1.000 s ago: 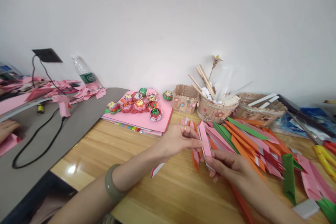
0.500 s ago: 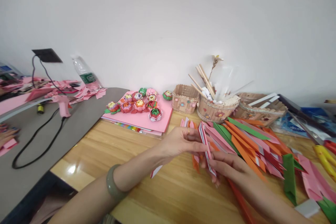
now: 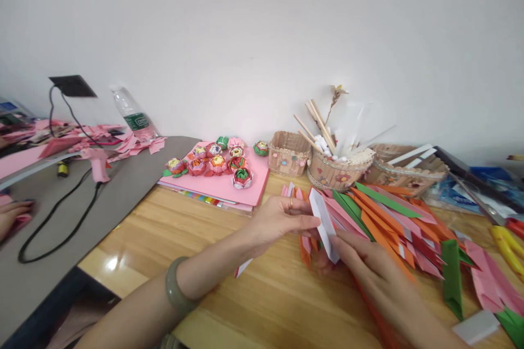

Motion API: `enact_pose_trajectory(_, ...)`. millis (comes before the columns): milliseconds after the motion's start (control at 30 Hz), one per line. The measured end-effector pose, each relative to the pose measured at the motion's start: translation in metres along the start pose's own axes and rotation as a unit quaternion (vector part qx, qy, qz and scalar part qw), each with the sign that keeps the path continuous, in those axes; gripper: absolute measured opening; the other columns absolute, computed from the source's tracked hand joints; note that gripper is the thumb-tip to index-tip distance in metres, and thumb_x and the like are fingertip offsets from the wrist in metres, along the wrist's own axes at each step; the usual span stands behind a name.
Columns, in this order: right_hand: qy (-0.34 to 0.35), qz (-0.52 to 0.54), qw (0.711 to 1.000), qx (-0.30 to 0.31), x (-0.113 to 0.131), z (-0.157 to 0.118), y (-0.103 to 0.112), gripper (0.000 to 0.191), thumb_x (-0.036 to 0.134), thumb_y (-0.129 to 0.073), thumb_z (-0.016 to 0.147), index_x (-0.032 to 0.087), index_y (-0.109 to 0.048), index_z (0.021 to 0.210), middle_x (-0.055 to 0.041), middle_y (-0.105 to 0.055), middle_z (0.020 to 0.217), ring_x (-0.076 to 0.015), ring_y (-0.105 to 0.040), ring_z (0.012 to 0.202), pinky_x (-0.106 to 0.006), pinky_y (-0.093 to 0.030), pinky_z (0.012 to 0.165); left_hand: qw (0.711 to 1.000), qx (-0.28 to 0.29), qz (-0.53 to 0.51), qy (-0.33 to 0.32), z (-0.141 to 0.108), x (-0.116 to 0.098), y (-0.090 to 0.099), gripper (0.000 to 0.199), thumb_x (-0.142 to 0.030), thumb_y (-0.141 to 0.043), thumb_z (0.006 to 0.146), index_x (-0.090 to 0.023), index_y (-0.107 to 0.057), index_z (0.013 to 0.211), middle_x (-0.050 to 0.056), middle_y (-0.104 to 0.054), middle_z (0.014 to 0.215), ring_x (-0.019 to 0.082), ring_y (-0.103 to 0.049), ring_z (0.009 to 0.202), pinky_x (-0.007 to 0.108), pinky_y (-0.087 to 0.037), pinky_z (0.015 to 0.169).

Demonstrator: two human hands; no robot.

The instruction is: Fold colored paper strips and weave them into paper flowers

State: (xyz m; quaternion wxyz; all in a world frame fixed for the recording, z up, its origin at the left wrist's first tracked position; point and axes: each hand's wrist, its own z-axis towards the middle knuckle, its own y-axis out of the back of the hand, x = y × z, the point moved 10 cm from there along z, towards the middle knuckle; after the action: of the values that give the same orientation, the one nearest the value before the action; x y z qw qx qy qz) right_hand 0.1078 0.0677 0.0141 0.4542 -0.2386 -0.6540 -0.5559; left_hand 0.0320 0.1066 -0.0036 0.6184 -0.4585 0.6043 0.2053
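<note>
Between my two hands is a narrow folded paper strip (image 3: 325,223), its white side facing up, tilted above the wooden table. My left hand (image 3: 282,223), with a ring and a green bangle on its arm, pinches the strip's upper left edge. The fingers of my right hand (image 3: 360,256) grip its lower right end. Orange and pink folded strips (image 3: 305,248) lie partly hidden behind and under my hands. A large heap of folded strips (image 3: 380,218) in orange, pink, green and red spreads to the right.
Paper flowers (image 3: 218,163) rest on a pink sheet (image 3: 249,196). Decorated baskets (image 3: 289,152) stand along the wall, one holding sticks. Yellow-handled scissors (image 3: 507,248) lie far right. At left are a pink glue gun (image 3: 99,164), a bottle (image 3: 135,114) and another person's hand (image 3: 12,215).
The strip between my hands has turned or opened, so a wider white face shows instead of its pink and white edges. My right fingers have shifted on it. The other person's hand moved slightly.
</note>
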Motion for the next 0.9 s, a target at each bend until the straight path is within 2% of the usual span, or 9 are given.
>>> enact_pose_trajectory(100, 0.027, -0.143, 0.988, -0.06, 0.002, -0.002, 0.009, 0.029, 0.035, -0.036, 0.086, 0.021, -0.055, 0.069, 0.0006, -0.058, 0.057, -0.0142, -0.055, 0.051, -0.024, -0.042, 0.049, 1.0, -0.024, 0.003, 0.007, 0.001, 0.004, 0.003, 0.025, -0.026, -0.074, 0.058, -0.012, -0.065, 0.077, 0.002, -0.064, 0.075, 0.012, -0.058, 0.069, 0.026, -0.043, 0.071)
enact_pose_trajectory(200, 0.055, -0.168, 0.98, -0.093, 0.003, -0.004, 0.014, 0.02, 0.032, -0.041, 0.085, 0.022, -0.058, 0.084, 0.0008, -0.065, 0.065, -0.014, -0.06, 0.057, -0.024, -0.045, 0.054, 0.999, -0.039, 0.009, 0.009, 0.001, 0.006, 0.004, 0.027, -0.027, -0.075, 0.055, -0.011, -0.062, 0.072, 0.002, -0.062, 0.07, 0.012, -0.056, 0.065, 0.026, -0.043, 0.067)
enact_pose_trajectory(333, 0.086, -0.183, 0.972, -0.119, 0.005, -0.006, 0.017, 0.02, 0.03, -0.041, 0.086, 0.024, -0.06, 0.087, 0.0017, -0.066, 0.068, -0.0128, -0.061, 0.056, -0.021, -0.045, 0.051, 0.999, -0.042, 0.011, 0.006, 0.001, 0.006, 0.003, 0.03, -0.031, -0.075, 0.055, -0.011, -0.061, 0.072, 0.002, -0.061, 0.068, 0.011, -0.055, 0.062, 0.026, -0.042, 0.066)
enact_pose_trajectory(500, 0.067, -0.158, 0.979, -0.112, 0.004, -0.005, 0.018, 0.024, 0.031, -0.04, 0.086, 0.022, -0.061, 0.088, 0.0015, -0.065, 0.065, -0.0133, -0.06, 0.055, -0.022, -0.045, 0.051, 0.999, -0.051, 0.012, -0.01, 0.002, 0.004, 0.005, 0.032, -0.032, -0.076, 0.053, -0.011, -0.059, 0.069, 0.001, -0.06, 0.068, 0.01, -0.054, 0.062, 0.025, -0.041, 0.065)
enact_pose_trajectory(600, 0.04, -0.123, 0.986, -0.103, 0.001, -0.003, 0.019, 0.024, 0.035, -0.041, 0.086, 0.022, -0.062, 0.084, 0.0009, -0.065, 0.067, -0.0144, -0.06, 0.061, -0.022, -0.046, 0.054, 0.998, -0.055, 0.024, -0.024, 0.002, 0.002, 0.005, 0.033, -0.033, -0.077, 0.052, -0.012, -0.056, 0.066, 0.001, -0.058, 0.067, 0.011, -0.053, 0.062, 0.025, -0.039, 0.065)
enact_pose_trajectory(733, 0.015, -0.085, 0.992, -0.089, -0.001, -0.002, 0.018, 0.025, 0.04, -0.045, 0.084, 0.021, -0.06, 0.076, 0.0003, -0.064, 0.067, -0.0143, -0.058, 0.059, -0.023, -0.044, 0.054, 0.998, -0.058, 0.03, -0.014, 0.0, 0.003, 0.003, 0.036, -0.036, -0.078, 0.05, -0.012, -0.056, 0.065, 0.0, -0.057, 0.065, 0.01, -0.051, 0.061, 0.024, -0.039, 0.064)
enact_pose_trajectory(900, -0.014, -0.063, 0.993, -0.096, -0.005, -0.004, 0.019, 0.024, 0.039, -0.045, 0.083, 0.02, -0.06, 0.082, -0.0005, -0.062, 0.065, -0.0149, -0.056, 0.057, -0.024, -0.043, 0.052, 0.998, -0.049, 0.015, -0.019, 0.0, 0.002, 0.001, 0.03, -0.03, -0.076, 0.054, -0.011, -0.059, 0.071, 0.001, -0.058, 0.069, 0.01, -0.053, 0.062, 0.023, -0.041, 0.063)
